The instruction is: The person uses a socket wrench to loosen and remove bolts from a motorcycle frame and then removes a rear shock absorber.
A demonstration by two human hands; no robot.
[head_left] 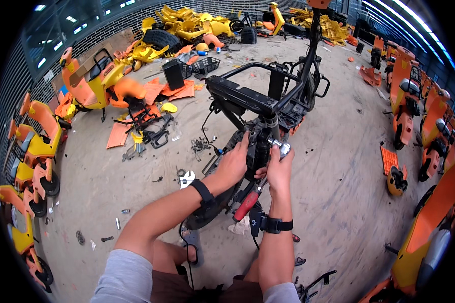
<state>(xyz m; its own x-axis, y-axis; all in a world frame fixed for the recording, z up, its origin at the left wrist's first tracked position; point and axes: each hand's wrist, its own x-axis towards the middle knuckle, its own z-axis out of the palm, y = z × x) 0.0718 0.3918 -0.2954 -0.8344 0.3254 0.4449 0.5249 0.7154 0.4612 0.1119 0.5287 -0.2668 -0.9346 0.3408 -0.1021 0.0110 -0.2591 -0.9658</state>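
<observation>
A stripped black scooter frame [240, 93] stands upright before me. My left hand [232, 164] is on its lower central assembly, index finger stretched upward against the black parts, the other fingers partly hidden. My right hand [278, 169] is closed on a silver socket tool [284, 149] beside the vertical tube. Just below it, a red-handled tool [245, 204] slants down with its metal shaft near my right fingers; whether they grip it is unclear. A white-looking adjustable wrench [186, 178] shows beyond my left forearm, with a black tyre [201, 217] under that arm.
Orange-yellow scooters line the left [40, 131] and right [404, 101] sides. Piles of yellow panels [202, 25] lie along the back wall. Orange panels [182, 88], black baskets [206, 64] and loose metal parts [106, 239] are scattered on the concrete floor [338, 202].
</observation>
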